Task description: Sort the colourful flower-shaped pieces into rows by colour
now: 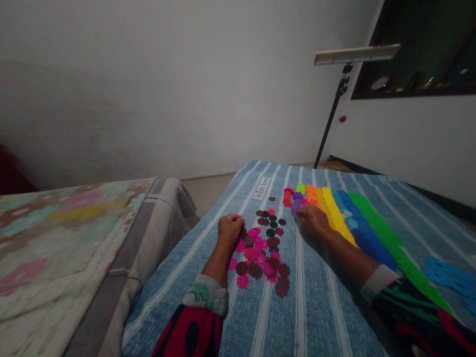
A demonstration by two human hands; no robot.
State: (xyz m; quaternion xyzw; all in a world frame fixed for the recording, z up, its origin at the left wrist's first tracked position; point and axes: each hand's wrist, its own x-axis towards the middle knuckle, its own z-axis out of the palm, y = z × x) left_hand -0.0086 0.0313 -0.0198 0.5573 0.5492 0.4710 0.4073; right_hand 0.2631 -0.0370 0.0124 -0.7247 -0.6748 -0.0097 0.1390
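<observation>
My left hand (230,231) rests curled, its fingertips down at the edge of a loose scatter of flower-shaped plastic discs (256,258) in pink, maroon and near-black. What the fingers hold, if anything, is hidden. My right hand (313,221) lies with its fingers together over the purple discs (296,203), just left of a yellow strip of linked pieces (336,216). Colour-sorted rows of pieces fan across the striped blue cloth (308,307): red, orange, blue and green (386,233). A loose patch of blue pieces (449,278) lies at the far right.
A "With love" label (261,188) is sewn onto the cloth. To the left stands a padded surface with a faded multicoloured cover (55,248) and a grey border. A black-stemmed lamp (357,54) stands at the back, before a white wall.
</observation>
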